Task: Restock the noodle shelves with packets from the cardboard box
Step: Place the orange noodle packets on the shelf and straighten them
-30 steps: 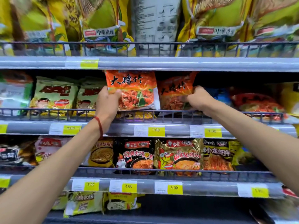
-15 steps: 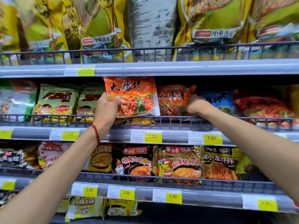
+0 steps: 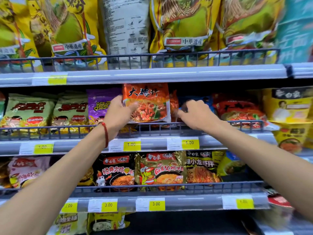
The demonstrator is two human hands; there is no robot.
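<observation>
The left hand (image 3: 118, 116) is gripping an orange noodle packet (image 3: 149, 103) upright above the middle shelf's wire rail (image 3: 50, 131). The right hand (image 3: 197, 116) is reaching, fingers curled, among the packets just beside it.

Across the frame ran grey shelves (image 3: 152, 75) with wire rails. Yellow bags (image 3: 184, 26) stood on top; green packets (image 3: 28, 112) and an orange packet (image 3: 149, 102) mid-frame; black packets (image 3: 115, 168) lower.
</observation>
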